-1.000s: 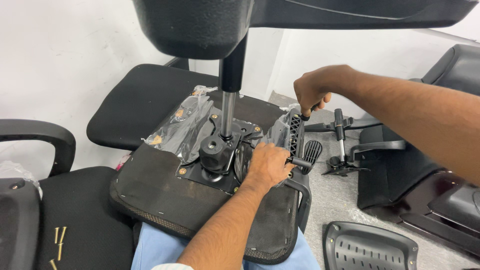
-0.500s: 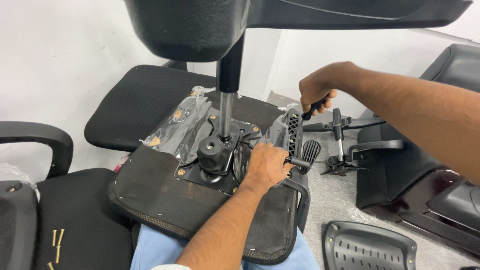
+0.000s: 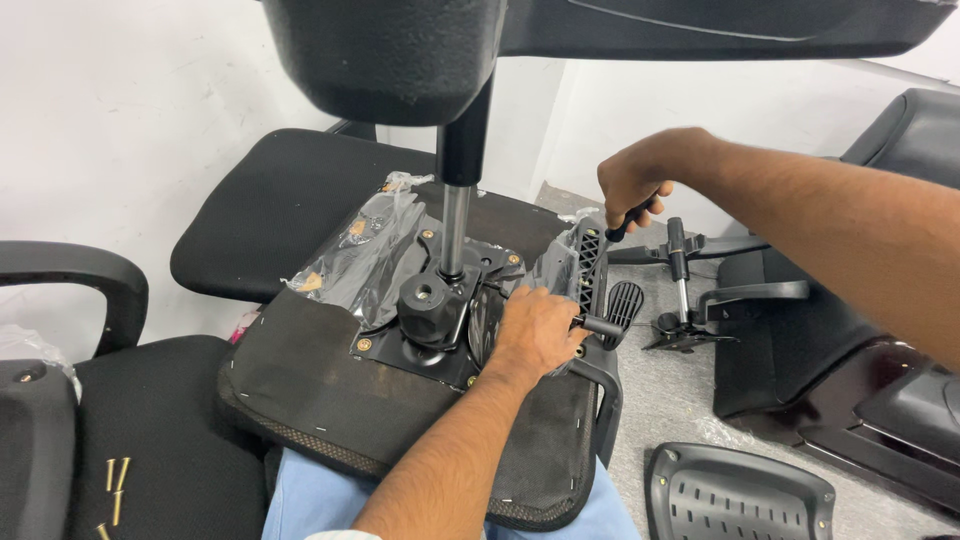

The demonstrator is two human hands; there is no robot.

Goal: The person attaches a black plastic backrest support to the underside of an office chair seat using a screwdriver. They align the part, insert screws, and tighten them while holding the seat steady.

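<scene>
**Upside-down chair seat on my lap, both hands on it**

Only one view here, the head cam looking down, so here goes.

I've got the chair seat [image 3: 330, 400] flipped bottom-up across my knees, staples along the fabric edge facing me. Bolted to the middle of it is the black metal mechanism plate [image 3: 440, 330], with gold-coloured bolt heads at the corners and the gas lift column [image 3: 456, 225] standing straight up out of it. The column runs up into the big black plastic part that fills the top of the shot. Crinkled clear plastic wrap [image 3: 365, 255] lies over the far left side of the seat bottom.

My left hand [image 3: 538, 335] is pressed down flat-ish on the seat just right of the plate, fingers curled together against the base of the black mesh-pattern armrest bracket [image 3: 588, 265]. Can't tell if it's actually pinching anything under there.

My right hand [image 3: 640, 180] is up higher, fist clamped tight around a black tool handle [image 3: 628, 222] that points down at the top of that bracket.

Around me: another black seat cushion [image 3: 270, 215] against the wall behind, an armrest loop [image 3: 75, 275] on my left, a few brass screws [image 3: 115, 475] on the chair beside me, and a perforated plastic back piece [image 3: 740, 495] on the floor to the right.
</scene>
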